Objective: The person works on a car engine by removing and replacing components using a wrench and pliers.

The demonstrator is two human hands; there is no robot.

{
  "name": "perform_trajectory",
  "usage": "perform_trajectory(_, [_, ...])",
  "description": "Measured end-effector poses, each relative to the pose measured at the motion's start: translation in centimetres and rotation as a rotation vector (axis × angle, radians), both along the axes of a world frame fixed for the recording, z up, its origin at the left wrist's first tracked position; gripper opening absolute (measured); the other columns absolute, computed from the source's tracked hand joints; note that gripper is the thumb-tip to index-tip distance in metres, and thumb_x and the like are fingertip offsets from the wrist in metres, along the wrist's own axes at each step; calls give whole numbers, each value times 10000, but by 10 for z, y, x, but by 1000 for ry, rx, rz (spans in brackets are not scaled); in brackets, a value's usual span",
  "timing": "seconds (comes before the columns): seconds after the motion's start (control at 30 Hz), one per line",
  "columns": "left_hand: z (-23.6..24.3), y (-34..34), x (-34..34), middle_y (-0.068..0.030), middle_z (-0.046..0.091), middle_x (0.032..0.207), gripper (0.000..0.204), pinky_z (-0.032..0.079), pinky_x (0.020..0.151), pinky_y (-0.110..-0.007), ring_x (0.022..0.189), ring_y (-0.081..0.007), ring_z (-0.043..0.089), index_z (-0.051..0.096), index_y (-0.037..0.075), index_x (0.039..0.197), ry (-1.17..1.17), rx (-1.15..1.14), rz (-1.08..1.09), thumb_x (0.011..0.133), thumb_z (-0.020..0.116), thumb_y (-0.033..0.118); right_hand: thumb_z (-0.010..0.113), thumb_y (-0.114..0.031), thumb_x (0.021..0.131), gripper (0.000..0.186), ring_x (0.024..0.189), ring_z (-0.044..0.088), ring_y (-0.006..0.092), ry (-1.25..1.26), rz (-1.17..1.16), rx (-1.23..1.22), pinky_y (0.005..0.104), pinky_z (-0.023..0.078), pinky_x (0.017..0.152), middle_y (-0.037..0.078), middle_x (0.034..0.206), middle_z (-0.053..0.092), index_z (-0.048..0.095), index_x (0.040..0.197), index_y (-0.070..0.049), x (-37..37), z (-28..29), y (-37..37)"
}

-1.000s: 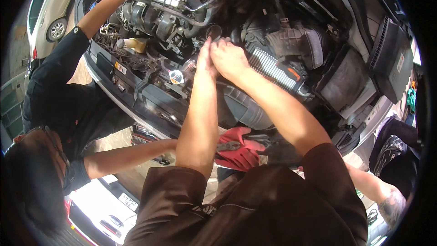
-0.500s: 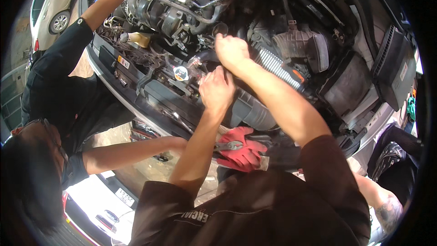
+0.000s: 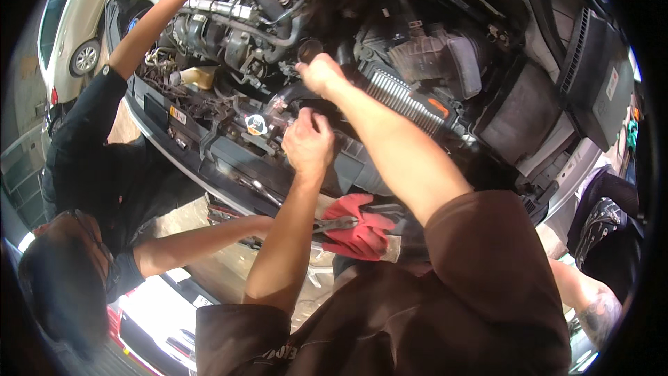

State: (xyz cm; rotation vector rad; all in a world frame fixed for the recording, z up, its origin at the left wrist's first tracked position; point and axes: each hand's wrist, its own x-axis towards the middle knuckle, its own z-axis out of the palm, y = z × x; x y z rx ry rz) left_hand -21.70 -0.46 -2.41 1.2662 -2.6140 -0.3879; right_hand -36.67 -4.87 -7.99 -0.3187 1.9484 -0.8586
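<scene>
Taking our left hand (image 3: 308, 142) as the dial's centre, we have our right hand (image 3: 322, 75) at twelve o'clock, deeper over the engine bay (image 3: 233, 157). The radiator cap (image 3: 256, 124) sits nearby towards ten, a reservoir (image 3: 197, 78) farther along. A duct (image 3: 421, 59) lies at two. At five, we have a glove (image 3: 356, 231) on the bay's near edge, pliers (image 3: 339, 223) across it. A co-worker (image 3: 90, 153) is at eight; a parked car (image 3: 75, 49) stands well apart at ten.

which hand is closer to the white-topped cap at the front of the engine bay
Left. The left hand is just right of the white-topped cap, not touching it; the right hand is farther, up and right.
</scene>
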Motion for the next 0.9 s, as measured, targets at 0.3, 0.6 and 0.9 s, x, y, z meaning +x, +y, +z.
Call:
perform_trajectory(0.3, [7, -3, 6, -141, 743, 829, 115, 549, 709, -490, 755, -384, 712, 709, 117, 929, -9, 66, 5, 946, 612, 178, 631, -262, 968, 376, 985, 702, 508, 193, -208, -252, 533, 565, 901, 348, 958, 710, 690, 989, 109, 15, 31, 86])
perform_trajectory(0.6, [1, -1, 2, -102, 713, 698, 169, 549, 671, -427, 659, -320, 708, 702, 52, 957, -7, 98, -55, 974, 561, 143, 619, -200, 984, 288, 903, 717, 501, 231, -136, -123, 550, 583, 827, 328, 930, 711, 679, 946, 79, -22, 2, 56])
perform_trajectory(0.9, [3, -4, 2, -79, 674, 671, 138, 531, 685, -441, 674, -337, 681, 697, 82, 934, 13, 57, -78, 950, 565, 119, 629, -191, 981, 288, 964, 700, 482, 421, -129, -226, 557, 556, 873, 291, 1024, 723, 691, 1103, 63, -28, -20, 58])
